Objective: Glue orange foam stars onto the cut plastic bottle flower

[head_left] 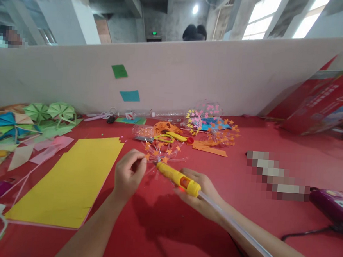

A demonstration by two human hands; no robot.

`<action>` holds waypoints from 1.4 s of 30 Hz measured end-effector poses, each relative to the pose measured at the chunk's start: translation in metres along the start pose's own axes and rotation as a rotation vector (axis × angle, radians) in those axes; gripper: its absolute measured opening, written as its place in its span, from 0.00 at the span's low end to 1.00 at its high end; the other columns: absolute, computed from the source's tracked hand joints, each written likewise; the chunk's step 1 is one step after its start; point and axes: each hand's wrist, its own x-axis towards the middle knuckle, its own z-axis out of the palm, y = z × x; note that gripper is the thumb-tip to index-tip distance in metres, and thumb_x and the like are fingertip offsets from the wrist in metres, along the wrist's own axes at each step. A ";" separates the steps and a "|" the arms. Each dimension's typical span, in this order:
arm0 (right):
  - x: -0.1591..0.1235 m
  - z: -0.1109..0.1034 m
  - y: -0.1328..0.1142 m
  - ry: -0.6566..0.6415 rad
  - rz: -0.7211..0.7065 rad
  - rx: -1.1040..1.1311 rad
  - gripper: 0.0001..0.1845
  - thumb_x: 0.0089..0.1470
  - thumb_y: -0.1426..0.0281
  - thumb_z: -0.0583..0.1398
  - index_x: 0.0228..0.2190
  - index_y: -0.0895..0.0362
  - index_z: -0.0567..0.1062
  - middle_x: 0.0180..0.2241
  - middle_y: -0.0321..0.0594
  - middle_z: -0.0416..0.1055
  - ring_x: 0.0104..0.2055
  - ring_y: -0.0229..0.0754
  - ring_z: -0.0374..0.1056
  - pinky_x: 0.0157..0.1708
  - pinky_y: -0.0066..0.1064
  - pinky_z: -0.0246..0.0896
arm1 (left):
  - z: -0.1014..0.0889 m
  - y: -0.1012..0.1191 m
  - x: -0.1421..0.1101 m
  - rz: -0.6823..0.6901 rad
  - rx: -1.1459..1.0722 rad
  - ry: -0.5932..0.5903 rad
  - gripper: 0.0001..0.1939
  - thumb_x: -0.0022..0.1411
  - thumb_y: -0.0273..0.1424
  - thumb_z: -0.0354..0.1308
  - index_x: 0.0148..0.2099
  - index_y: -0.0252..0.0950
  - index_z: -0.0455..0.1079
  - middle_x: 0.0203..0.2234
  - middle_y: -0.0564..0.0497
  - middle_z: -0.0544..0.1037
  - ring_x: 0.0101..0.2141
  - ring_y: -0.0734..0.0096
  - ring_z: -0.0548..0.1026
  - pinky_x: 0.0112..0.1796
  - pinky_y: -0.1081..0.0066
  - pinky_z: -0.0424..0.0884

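Observation:
My right hand (198,189) is closed around a yellow hot glue gun (174,175), with a long clear glue stick (240,229) running out of its back end. The glue gun's nozzle points left, at a clear plastic piece with orange paper stars (165,159) on its thin strips. To the left of the nozzle, my left hand (130,172) is pinched at the edge of that starred piece. Its fingertips meet near one star, and I cannot make out exactly what sits between them.
Yellow paper sheets (74,176) lie at left, beside folded green paper umbrellas (61,113). Behind my hands are a clear plastic bottle piece (142,131), yellow-handled scissors (165,138) and orange paper strips (209,148). A white board (163,73) stands across the back; a purple device (332,206) lies right.

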 end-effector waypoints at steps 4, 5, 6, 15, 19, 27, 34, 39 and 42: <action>0.000 0.004 -0.003 -0.325 -0.155 0.005 0.03 0.52 0.71 0.57 0.31 0.58 0.69 0.32 0.41 0.68 0.31 0.37 0.64 0.31 0.26 0.59 | -0.005 -0.001 0.004 -0.149 -0.115 0.073 0.07 0.58 0.27 0.52 0.27 0.36 0.64 0.21 0.56 0.64 0.22 0.78 0.63 0.24 0.76 0.60; -0.001 0.006 -0.004 -0.396 -0.138 -0.020 0.05 0.50 0.72 0.58 0.33 0.58 0.69 0.33 0.40 0.67 0.32 0.37 0.64 0.31 0.25 0.59 | -0.005 0.000 0.005 -0.186 -0.137 0.070 0.07 0.58 0.27 0.52 0.27 0.36 0.64 0.20 0.57 0.64 0.21 0.78 0.62 0.23 0.76 0.59; -0.002 0.008 -0.005 -0.450 -0.115 -0.051 0.09 0.47 0.74 0.60 0.35 0.59 0.70 0.34 0.40 0.67 0.33 0.37 0.64 0.32 0.25 0.60 | -0.004 0.002 0.004 -0.218 -0.157 0.057 0.07 0.58 0.27 0.52 0.26 0.36 0.64 0.20 0.57 0.63 0.20 0.79 0.61 0.22 0.76 0.58; -0.003 0.018 0.001 -0.439 -0.160 -0.399 0.22 0.47 0.74 0.59 0.46 0.61 0.70 0.41 0.47 0.68 0.42 0.46 0.65 0.44 0.37 0.62 | 0.010 0.021 -0.007 -0.461 -0.396 -0.242 0.09 0.58 0.30 0.53 0.26 0.35 0.64 0.20 0.57 0.65 0.20 0.82 0.58 0.22 0.78 0.56; -0.001 0.007 0.001 -0.251 -0.286 -0.343 0.09 0.53 0.72 0.57 0.38 0.59 0.72 0.34 0.43 0.70 0.35 0.42 0.66 0.35 0.32 0.63 | 0.013 0.025 -0.009 -0.665 -0.617 -0.356 0.09 0.57 0.31 0.54 0.26 0.34 0.64 0.19 0.57 0.68 0.17 0.85 0.55 0.19 0.79 0.51; 0.003 -0.006 -0.003 0.154 -0.239 0.023 0.08 0.56 0.77 0.56 0.38 0.56 0.70 0.31 0.38 0.71 0.31 0.34 0.67 0.32 0.24 0.64 | 0.017 0.035 -0.014 -1.025 -0.985 -0.599 0.04 0.48 0.28 0.55 0.25 0.33 0.64 0.15 0.56 0.66 0.13 0.86 0.54 0.15 0.79 0.43; 0.002 -0.007 -0.006 0.080 -0.299 0.132 0.04 0.56 0.75 0.58 0.34 0.57 0.71 0.32 0.41 0.72 0.35 0.37 0.69 0.35 0.27 0.67 | 0.017 0.039 -0.013 -1.114 -1.111 -0.734 0.05 0.44 0.28 0.55 0.21 0.32 0.63 0.13 0.57 0.63 0.12 0.87 0.52 0.14 0.80 0.42; 0.001 -0.007 -0.008 0.070 -0.281 0.140 0.04 0.57 0.75 0.56 0.33 0.56 0.71 0.32 0.41 0.72 0.35 0.37 0.69 0.35 0.29 0.67 | 0.016 0.038 -0.013 -1.094 -1.053 -0.734 0.05 0.45 0.29 0.55 0.22 0.33 0.63 0.14 0.57 0.62 0.13 0.86 0.52 0.14 0.78 0.41; 0.000 -0.009 -0.008 0.097 -0.257 0.143 0.05 0.56 0.76 0.56 0.31 0.56 0.70 0.31 0.40 0.71 0.34 0.37 0.68 0.34 0.29 0.65 | 0.016 0.036 -0.013 -1.047 -0.984 -0.717 0.05 0.46 0.30 0.56 0.24 0.33 0.64 0.16 0.56 0.64 0.14 0.85 0.53 0.15 0.77 0.42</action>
